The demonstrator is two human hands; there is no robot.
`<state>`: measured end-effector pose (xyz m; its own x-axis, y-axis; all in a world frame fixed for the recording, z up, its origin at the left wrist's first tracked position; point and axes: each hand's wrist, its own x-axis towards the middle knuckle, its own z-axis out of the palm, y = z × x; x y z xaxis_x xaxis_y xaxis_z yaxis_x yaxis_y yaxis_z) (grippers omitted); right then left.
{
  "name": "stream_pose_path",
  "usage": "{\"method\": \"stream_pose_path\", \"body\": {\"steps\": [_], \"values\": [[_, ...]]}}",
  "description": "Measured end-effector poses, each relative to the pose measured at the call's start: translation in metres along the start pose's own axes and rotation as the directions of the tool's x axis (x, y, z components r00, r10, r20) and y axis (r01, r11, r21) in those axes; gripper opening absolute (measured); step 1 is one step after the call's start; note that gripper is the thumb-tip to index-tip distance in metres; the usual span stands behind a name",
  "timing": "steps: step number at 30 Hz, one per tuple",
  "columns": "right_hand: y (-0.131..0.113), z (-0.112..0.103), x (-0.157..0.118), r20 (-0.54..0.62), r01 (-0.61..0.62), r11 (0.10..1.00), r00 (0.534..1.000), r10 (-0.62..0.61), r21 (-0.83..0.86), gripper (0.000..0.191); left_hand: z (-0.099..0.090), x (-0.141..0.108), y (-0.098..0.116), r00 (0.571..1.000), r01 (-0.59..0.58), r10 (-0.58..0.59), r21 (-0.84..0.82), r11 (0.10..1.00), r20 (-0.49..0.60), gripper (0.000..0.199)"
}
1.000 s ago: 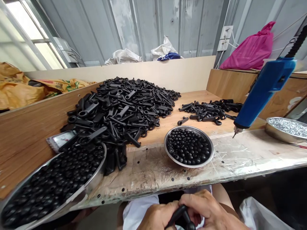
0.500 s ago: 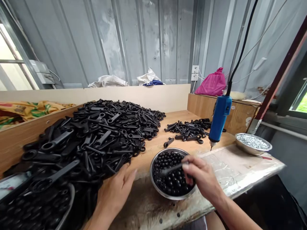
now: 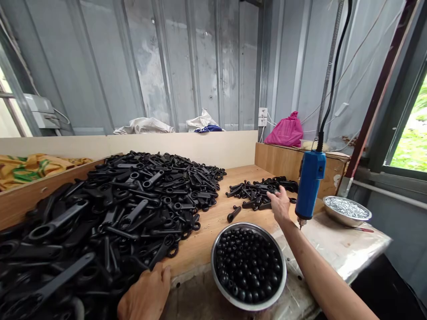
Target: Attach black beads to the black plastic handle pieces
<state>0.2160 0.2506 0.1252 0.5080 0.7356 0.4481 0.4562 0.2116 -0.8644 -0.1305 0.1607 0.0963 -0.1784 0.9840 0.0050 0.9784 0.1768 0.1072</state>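
Observation:
My right hand (image 3: 280,203) reaches over the smaller pile of black crank handles with ball knobs (image 3: 255,193), its fingers apart and no part visibly held. At the front edge of the large heap of black crank handles (image 3: 147,184), my left hand (image 3: 146,293) is curled with its back up. Its fingertips are mostly hidden, close to the end of one handle (image 3: 163,251); what they hold, if anything, does not show. Between my arms a steel bowl (image 3: 213,266) holds many black ball knobs (image 3: 247,262). One crank handle (image 3: 234,214) lies apart behind the bowl.
A blue electric screwdriver (image 3: 309,184) hangs, bit down, right beside my right forearm. A metal bowl of screws (image 3: 347,211) stands farther right, a red-handled tool (image 3: 363,230) by it. A wooden board (image 3: 20,206) borders the heap on the left.
My right hand has moved from above the knob bowl to the small pile, and the handle it held is no longer in it. My left hand has drawn nearer and curled. The view has shifted.

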Motion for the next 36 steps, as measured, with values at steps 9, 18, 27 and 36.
{"method": "stream_pose_path", "body": {"steps": [9,18,27,36], "values": [[-0.051,-0.011,-0.1,0.713,0.339,0.926,0.69,-0.123,-0.169,0.022,-0.008,-0.009,0.005,0.999,0.002,-0.002,0.0,1.0,-0.045,0.037],[-0.063,0.0,-0.129,0.911,0.729,0.614,0.412,-0.038,-0.304,0.028,0.004,-0.047,0.025,0.947,-0.32,0.313,-0.141,0.937,-0.072,0.016],[-0.052,-0.013,-0.121,0.877,0.66,0.691,0.473,-0.078,-0.295,0.017,-0.006,-0.069,0.002,0.978,-0.205,0.207,-0.079,0.975,0.009,0.05],[-0.054,-0.01,-0.117,0.912,0.684,0.707,0.386,-0.142,-0.18,0.019,-0.007,-0.056,0.025,0.979,-0.196,0.196,-0.002,0.981,0.049,0.043]]}}
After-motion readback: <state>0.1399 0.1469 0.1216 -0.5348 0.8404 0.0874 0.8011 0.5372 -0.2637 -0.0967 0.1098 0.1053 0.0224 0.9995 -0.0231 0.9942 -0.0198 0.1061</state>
